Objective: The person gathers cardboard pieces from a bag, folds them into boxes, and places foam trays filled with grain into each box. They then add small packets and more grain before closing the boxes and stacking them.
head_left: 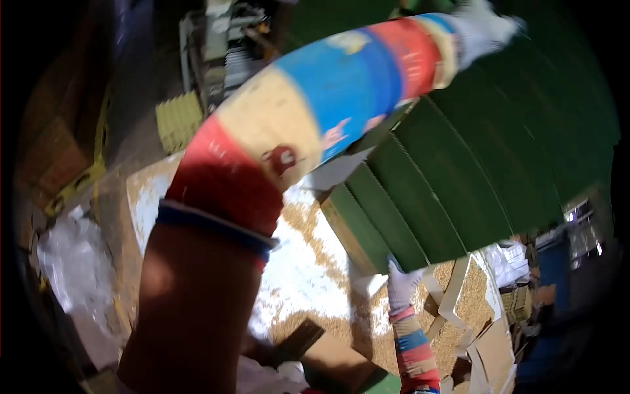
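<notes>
A large dark green ridged panel (pixel 472 157) lies at a slant across the upper right of the head view. My left arm, in a red, cream and blue striped sleeve, stretches across the view. At its end my left hand (pixel 487 31), in a whitish glove, is over the panel's far part. Its fingers are smeared by motion, and whether they grip the panel I cannot make out. Lower down, my right hand (pixel 403 287), gloved with a matching sleeve, has its fingers closed at the panel's near lower edge. The panel's underside is hidden.
Below the panel lies a white surface (pixel 298 262) strewn with tan granules or shavings. Cardboard pieces (pixel 492 351) lie at the lower right. Clear plastic sheeting (pixel 75 262) is at the left, near a yellowish corrugated block (pixel 178 123). Metal machinery (pixel 226 49) stands at the top.
</notes>
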A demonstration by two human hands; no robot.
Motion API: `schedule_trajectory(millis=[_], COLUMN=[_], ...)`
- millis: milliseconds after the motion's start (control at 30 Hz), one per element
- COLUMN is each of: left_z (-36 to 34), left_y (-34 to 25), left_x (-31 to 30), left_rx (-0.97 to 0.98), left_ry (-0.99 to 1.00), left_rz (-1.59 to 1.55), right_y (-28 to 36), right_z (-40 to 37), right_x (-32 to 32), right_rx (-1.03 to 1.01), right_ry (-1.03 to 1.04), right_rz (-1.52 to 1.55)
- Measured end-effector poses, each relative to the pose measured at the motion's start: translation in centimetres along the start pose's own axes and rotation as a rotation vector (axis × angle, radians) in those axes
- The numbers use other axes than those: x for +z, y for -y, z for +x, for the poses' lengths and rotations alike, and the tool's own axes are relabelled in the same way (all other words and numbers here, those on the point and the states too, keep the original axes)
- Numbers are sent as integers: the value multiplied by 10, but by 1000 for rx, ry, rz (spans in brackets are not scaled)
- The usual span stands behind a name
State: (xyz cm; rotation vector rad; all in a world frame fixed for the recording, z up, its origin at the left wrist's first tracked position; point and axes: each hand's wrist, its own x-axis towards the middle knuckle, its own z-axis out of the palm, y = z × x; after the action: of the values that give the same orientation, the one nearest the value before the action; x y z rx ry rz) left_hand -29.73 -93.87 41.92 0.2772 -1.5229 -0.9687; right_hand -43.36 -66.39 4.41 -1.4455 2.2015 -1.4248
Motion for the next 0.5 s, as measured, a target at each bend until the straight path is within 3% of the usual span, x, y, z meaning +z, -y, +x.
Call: schedule_trajectory(millis=[67,100,300,333,367,400,433,467,500], left_z=[-13,12,25,3,-17,-55,-92,-142,-188], left_y=[-3,28,74,57,65,53,57,52,51], left_x=[-22,-23,-2,2,3,11,15,20,16], left_rx=[-78,30,-92,-154,-149,-101,88,152,292], left_ry=[-52,-66,-169,-96,44,136,243,334,488], left_rz=[304,296,463,537,391,475,579,737,750], right_y=[11,12,9,8,5,-1,-1,1,-5], right_z=[34,49,119,121,124,126,125,121,107], right_x=[25,31,67,68,68,67,61,47,34], right_rx=[-28,-31,-66,-73,-37,-1,36,171,147], right_ry=[-90,-89,-165,-182,-137,-92,-48,130,193], right_rz=[74,117,31,-28,-23,-16,-8,30,-59])
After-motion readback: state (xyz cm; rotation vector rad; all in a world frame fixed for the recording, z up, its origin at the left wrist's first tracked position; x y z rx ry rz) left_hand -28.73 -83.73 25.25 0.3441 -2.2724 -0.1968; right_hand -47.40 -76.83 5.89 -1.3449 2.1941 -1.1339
